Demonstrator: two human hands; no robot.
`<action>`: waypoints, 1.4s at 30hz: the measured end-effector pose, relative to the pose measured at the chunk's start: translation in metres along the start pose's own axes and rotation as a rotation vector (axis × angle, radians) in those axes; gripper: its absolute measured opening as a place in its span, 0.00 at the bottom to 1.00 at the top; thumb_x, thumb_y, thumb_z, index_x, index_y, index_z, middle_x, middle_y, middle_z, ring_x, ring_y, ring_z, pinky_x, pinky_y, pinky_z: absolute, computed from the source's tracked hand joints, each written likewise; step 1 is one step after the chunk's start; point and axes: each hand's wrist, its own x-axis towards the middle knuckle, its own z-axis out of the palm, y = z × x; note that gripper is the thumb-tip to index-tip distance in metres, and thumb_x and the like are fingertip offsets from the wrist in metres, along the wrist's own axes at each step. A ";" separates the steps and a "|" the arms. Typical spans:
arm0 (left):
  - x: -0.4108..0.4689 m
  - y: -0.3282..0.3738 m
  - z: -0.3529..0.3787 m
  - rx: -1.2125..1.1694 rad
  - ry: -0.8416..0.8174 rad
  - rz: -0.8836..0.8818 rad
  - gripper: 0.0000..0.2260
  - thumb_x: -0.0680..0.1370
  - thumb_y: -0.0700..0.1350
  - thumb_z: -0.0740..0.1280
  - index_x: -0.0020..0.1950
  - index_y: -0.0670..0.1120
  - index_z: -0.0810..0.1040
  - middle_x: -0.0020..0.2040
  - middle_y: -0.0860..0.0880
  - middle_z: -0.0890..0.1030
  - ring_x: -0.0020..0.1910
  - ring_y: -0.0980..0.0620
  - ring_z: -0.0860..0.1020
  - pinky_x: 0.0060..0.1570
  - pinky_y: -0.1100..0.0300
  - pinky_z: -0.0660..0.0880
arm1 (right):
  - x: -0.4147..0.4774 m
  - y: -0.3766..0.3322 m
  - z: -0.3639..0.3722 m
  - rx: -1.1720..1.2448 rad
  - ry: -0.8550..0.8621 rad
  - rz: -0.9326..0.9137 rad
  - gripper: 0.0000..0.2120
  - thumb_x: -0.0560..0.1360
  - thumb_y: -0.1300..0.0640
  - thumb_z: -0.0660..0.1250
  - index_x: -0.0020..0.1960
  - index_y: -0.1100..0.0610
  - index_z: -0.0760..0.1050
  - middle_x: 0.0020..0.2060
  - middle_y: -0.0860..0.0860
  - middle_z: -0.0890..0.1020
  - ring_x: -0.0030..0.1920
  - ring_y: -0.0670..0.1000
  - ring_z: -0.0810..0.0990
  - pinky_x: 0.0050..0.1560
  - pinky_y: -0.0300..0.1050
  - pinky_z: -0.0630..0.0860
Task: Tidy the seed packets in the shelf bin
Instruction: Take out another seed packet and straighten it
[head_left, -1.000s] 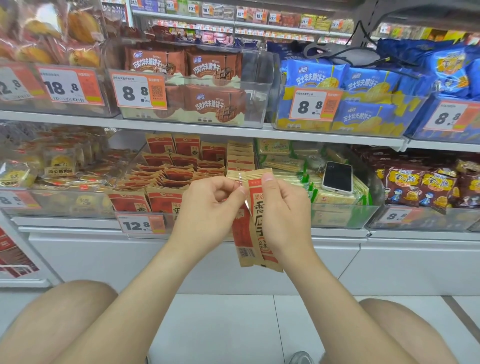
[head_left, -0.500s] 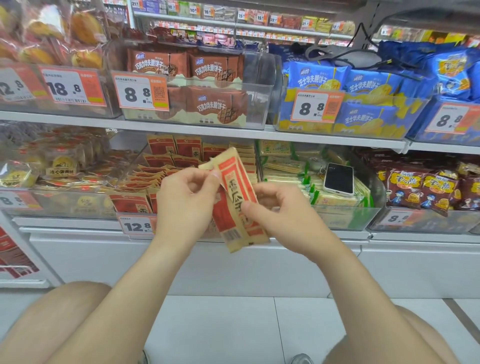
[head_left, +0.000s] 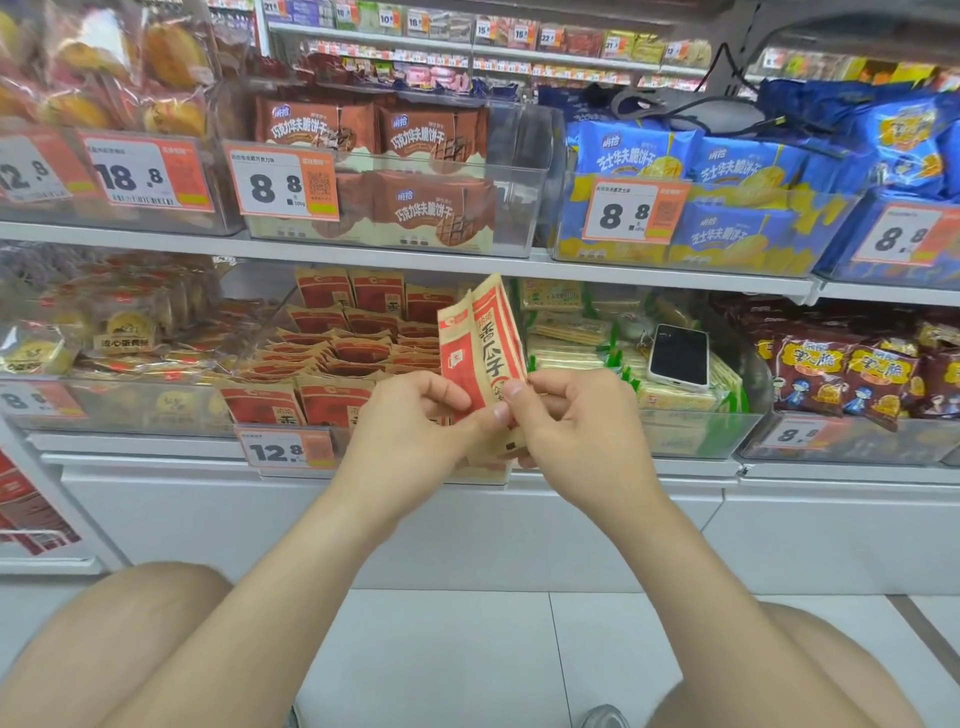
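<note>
Since they're squared up upright w/ fronts out, the held seed packets look ready to go back in the shelf bin just behind, probably to face the same way as the ones in it (judgement). Left hand and right hand each keep a closed grip on the lower ends, thumbs in front. A phone lies on the next bin's stock.
</note>
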 end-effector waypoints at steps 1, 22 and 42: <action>-0.001 0.002 0.000 -0.052 -0.044 -0.030 0.18 0.75 0.49 0.81 0.54 0.38 0.81 0.45 0.48 0.90 0.46 0.49 0.90 0.44 0.52 0.87 | -0.001 -0.001 -0.001 0.001 0.025 -0.005 0.13 0.83 0.52 0.71 0.41 0.51 0.86 0.34 0.48 0.88 0.35 0.50 0.88 0.36 0.56 0.86; -0.001 0.016 -0.010 -0.184 -0.118 -0.070 0.11 0.76 0.35 0.79 0.56 0.34 0.82 0.45 0.41 0.89 0.45 0.42 0.90 0.39 0.53 0.87 | 0.000 -0.006 -0.004 0.189 -0.048 0.185 0.13 0.87 0.53 0.64 0.51 0.56 0.84 0.39 0.53 0.89 0.37 0.55 0.89 0.36 0.58 0.87; -0.003 0.014 0.000 -0.534 -0.310 -0.133 0.29 0.86 0.65 0.59 0.75 0.43 0.75 0.64 0.35 0.85 0.64 0.33 0.84 0.69 0.34 0.77 | -0.004 -0.005 -0.001 0.442 -0.173 0.028 0.18 0.80 0.59 0.75 0.68 0.48 0.79 0.66 0.48 0.82 0.56 0.42 0.87 0.49 0.38 0.83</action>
